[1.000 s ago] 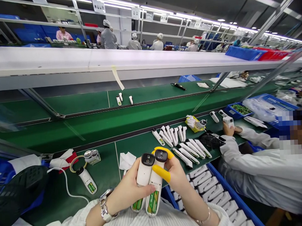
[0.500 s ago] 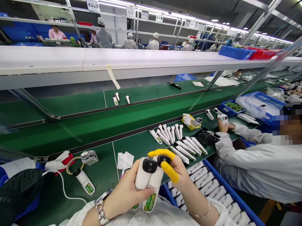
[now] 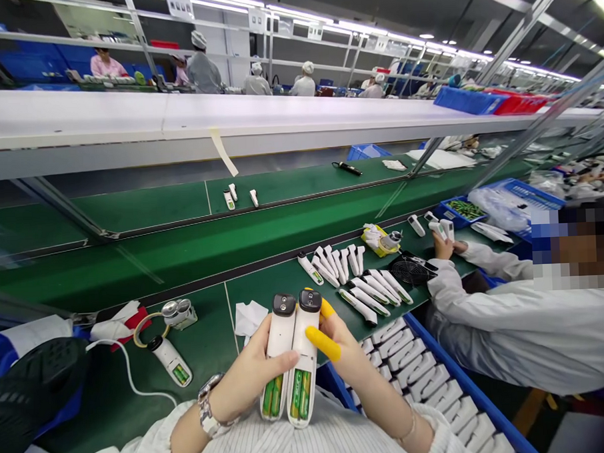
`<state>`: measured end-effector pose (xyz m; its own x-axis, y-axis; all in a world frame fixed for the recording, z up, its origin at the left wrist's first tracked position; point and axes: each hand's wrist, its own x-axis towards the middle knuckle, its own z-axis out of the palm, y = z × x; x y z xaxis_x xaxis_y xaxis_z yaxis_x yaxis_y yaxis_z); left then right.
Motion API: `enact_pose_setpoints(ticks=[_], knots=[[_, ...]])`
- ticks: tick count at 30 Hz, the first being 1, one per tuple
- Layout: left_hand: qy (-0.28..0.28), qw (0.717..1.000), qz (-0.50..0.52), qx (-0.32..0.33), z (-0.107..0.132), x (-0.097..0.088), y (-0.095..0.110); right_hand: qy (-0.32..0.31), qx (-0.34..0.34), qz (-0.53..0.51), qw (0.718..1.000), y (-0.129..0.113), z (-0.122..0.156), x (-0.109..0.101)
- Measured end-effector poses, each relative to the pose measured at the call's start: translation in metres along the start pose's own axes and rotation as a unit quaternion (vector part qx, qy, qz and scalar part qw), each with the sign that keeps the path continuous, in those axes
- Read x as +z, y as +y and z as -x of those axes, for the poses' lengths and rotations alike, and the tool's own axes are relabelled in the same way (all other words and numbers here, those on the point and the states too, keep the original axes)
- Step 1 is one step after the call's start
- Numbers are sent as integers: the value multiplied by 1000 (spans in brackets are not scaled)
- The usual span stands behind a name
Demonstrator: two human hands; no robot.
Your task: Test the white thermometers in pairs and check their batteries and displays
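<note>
My left hand point(image 3: 255, 372) is closed around a white infrared thermometer point(image 3: 279, 344) with a black head, its thumb reaching across to a second one. That second infrared thermometer point(image 3: 305, 346) stands side by side with the first, heads up. My right hand point(image 3: 337, 345), with yellow finger cots point(image 3: 323, 343) on some fingers, grips it from the right near the head. Green batteries point(image 3: 301, 393) show in both uncovered compartments. Both thermometers are held over my lap at the edge of the green bench point(image 3: 212, 344).
Several white thermometers point(image 3: 375, 290) lie in rows on the bench ahead right. A blue crate point(image 3: 469, 393) full of them stands at my right. Another thermometer point(image 3: 172, 360) lies left, near a tape roll point(image 3: 145, 331) and a black fan point(image 3: 33, 392). A co-worker point(image 3: 516, 310) sits at right.
The two thermometers have come upright and level with each other, so both battery compartments now show. My right fingers have slid from the top of the right head to its side.
</note>
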<state>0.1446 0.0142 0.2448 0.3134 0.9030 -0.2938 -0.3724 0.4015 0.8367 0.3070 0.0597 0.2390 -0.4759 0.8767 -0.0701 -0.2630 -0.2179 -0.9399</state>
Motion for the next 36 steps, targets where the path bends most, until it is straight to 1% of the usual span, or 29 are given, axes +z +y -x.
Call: enact_pose_setpoints(ticks=[3,5,8,10,12,13,15,17,18,19,22,23,27,33,36], knots=[[24,996,80,-38,-1,2,-1,24,30,-45,998,-1,0,5],[36,992,111,-50,-1,2,-1,33,52,-81,995,-1,1,6],[38,989,137,-39,0,2,0,53,76,-133,987,1,2,7],[34,990,134,-27,1,1,0,81,80,-177,978,4,3,7],[21,992,120,-21,2,-1,-1,112,91,-237,961,8,3,6],[14,993,115,-20,3,-3,-1,126,107,-272,948,9,3,6],[12,993,121,-14,4,-5,-2,149,153,-345,914,10,4,5],[25,988,151,-10,3,-6,-2,165,190,-399,882,8,5,5],[31,985,168,-15,3,-7,-2,168,197,-414,873,7,6,5],[34,982,186,-24,2,-7,-2,170,196,-420,870,6,7,6],[45,972,223,-59,0,-7,-2,166,174,-404,883,4,9,10],[53,970,227,-62,0,-7,-1,165,166,-397,888,4,10,11],[74,970,228,-47,1,-7,0,153,143,-378,902,9,11,12],[72,973,218,-27,3,-7,0,152,143,-332,920,11,11,12],[62,973,219,-25,3,-7,-1,133,128,-326,927,11,13,12]])
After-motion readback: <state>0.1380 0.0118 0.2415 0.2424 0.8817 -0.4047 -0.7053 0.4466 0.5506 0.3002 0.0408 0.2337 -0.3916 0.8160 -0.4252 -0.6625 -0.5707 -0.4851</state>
